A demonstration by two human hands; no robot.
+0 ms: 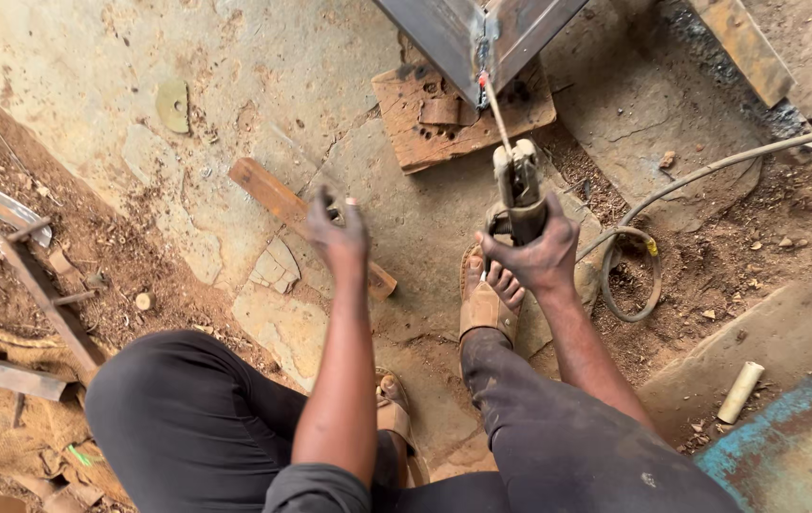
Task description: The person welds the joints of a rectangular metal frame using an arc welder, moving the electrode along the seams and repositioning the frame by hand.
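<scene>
We see the steel frame (pixel 482 33) beyond our right hand, its two members meeting at a joint over a rusty plate (pixel 425 128) on the floor. A rusty flat bar (pixel 278 204) lies on the floor just beside our left hand. Our right hand (pixel 539 252) is closed around the electrode holder (pixel 518 185), whose welding rod (pixel 494 112) reaches the joint. Our left hand (pixel 338 233) is half curled above the floor; we cannot tell whether it grips anything.
</scene>
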